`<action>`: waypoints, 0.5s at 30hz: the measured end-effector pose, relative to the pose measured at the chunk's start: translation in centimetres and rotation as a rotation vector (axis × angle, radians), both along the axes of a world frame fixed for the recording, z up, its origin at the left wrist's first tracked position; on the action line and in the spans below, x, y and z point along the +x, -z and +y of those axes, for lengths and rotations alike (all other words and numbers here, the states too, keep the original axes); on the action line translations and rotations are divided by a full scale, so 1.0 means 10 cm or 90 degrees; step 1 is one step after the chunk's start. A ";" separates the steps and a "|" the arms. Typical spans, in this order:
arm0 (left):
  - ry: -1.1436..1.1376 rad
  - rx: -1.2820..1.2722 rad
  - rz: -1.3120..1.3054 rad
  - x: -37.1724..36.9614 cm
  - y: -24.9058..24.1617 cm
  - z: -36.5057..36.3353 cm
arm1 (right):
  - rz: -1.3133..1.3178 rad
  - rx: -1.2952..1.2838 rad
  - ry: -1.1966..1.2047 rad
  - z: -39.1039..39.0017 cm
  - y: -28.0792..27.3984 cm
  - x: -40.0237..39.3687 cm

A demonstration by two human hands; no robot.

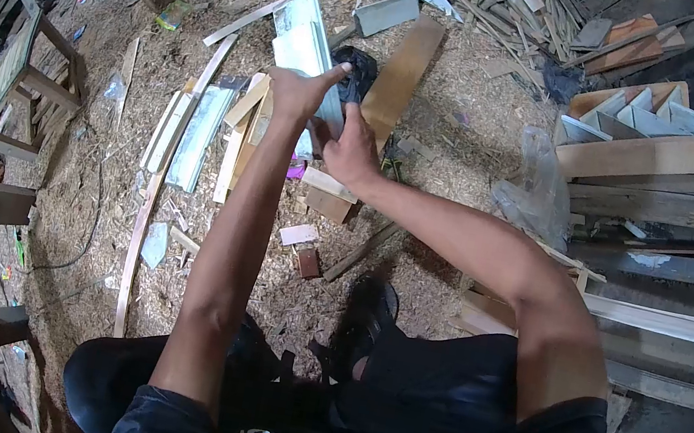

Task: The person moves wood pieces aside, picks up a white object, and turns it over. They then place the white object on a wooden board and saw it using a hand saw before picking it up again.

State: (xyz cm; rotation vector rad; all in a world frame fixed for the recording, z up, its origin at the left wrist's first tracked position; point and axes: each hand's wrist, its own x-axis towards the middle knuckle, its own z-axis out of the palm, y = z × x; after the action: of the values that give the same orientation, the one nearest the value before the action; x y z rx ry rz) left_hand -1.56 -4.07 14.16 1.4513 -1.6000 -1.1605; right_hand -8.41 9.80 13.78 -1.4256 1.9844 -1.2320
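Observation:
A long white-painted board (303, 21) with stepped, moulding-like edges slants away in front of me. My left hand (295, 96) is closed on the near part of this board, its thumb stretched toward the right edge and its other fingers mostly hidden. Lower and to the right, my right hand (353, 146) grips the board's right edge near its close end. A black plastic bag (359, 70) lies just beyond my hands, partly covered by them. To the right of the bag, a wide brown plank (404, 70) slants across the floor.
Sawdust and shavings cover the floor. Left lie a long thin strip (146, 220) and a whitish panel (200, 137). Small wood blocks (328, 195) sit nearer me. A wooden box (638, 151) with white pieces stands right; a wooden frame (22, 75) stands left. Scrap wood (526, 26) is piled behind.

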 end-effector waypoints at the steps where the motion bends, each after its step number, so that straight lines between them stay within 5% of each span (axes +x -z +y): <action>1: -0.013 -0.028 0.029 -0.01 -0.05 0.05 | -0.008 -0.014 0.002 0.03 0.01 0.02; 5: 0.109 -0.001 0.017 0.05 -0.35 0.26 | -0.009 -0.032 -0.001 0.10 0.03 0.02; 9: 0.180 -0.016 0.012 0.14 0.08 0.10 | -0.059 -0.060 -0.190 0.16 0.32 -0.26; 15: 0.214 -0.059 -0.105 0.47 0.31 0.32 | -0.063 0.017 -0.087 0.09 0.58 -0.64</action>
State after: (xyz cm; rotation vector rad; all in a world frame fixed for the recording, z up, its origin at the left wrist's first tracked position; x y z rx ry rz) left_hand 3.19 -0.84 11.03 1.2778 -2.0433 -1.1525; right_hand -14.83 10.74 7.97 -1.4335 1.8011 -1.1883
